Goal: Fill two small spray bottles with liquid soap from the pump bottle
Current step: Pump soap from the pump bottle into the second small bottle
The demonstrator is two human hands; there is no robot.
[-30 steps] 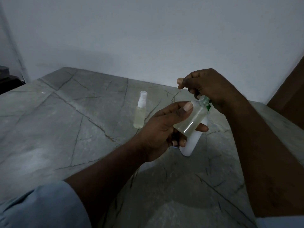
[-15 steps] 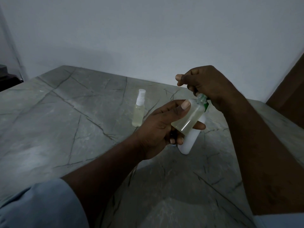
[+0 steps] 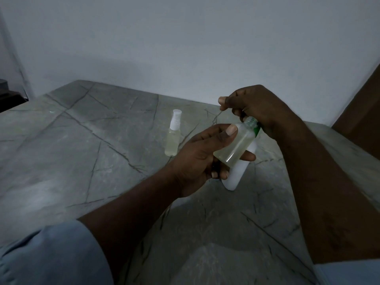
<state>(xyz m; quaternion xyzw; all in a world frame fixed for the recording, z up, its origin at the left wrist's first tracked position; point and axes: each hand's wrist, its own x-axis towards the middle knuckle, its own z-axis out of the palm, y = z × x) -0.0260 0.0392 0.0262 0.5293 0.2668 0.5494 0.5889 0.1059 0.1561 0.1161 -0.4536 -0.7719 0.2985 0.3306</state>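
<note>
Filling step: left hand (image 3: pixel 197 159) grips open spray bottle (image 3: pixel 234 147), tilted with its neck at 1 o'clock, partly filled. The right hand (image 3: pixel 259 108) is curled over pump bottle (image 3: pixel 236 175) top; pump head hidden. At 10 o'clock, capped spray bottle (image 3: pixel 173 138) stands on table (image 3: pixel 82 140). Keep neck tight under spout, use short slow presses, and stop before overflow.

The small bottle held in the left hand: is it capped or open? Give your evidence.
Open. The small bottle shows a bare threaded neck, no spray top, in the left hand.
</note>
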